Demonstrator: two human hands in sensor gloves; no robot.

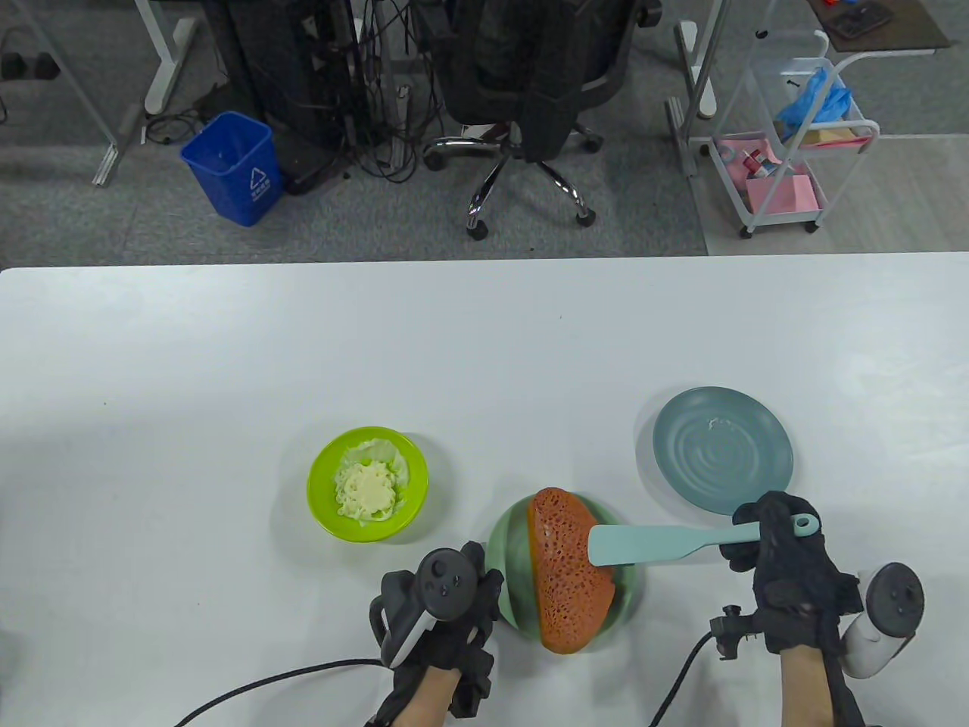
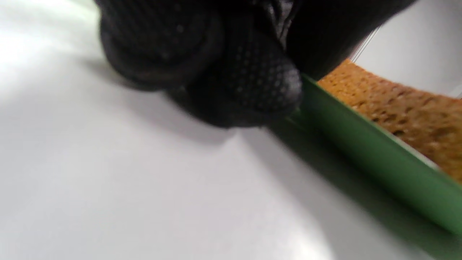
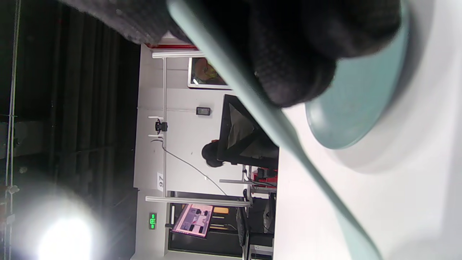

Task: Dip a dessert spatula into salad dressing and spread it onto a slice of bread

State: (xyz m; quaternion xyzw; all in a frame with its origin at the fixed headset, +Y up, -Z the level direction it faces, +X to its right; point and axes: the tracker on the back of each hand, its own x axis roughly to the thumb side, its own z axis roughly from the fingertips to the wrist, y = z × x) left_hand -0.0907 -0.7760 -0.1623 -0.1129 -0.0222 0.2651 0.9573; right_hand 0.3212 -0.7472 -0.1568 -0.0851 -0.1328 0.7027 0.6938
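Gripping the light, stiff spatula by its handle end, the right hand hovers its blade over the soft bread; the left hand steadies the plate near the tabletop's front edge, fingers curled against its rim.

You are working in an office or lab room. Beyond your white table lies grey carpet with a black swivel chair, a blue recycling bin, tangled cables under desks and a white trolley of supplies. The right wrist view shows a monitor and a lit exit sign.
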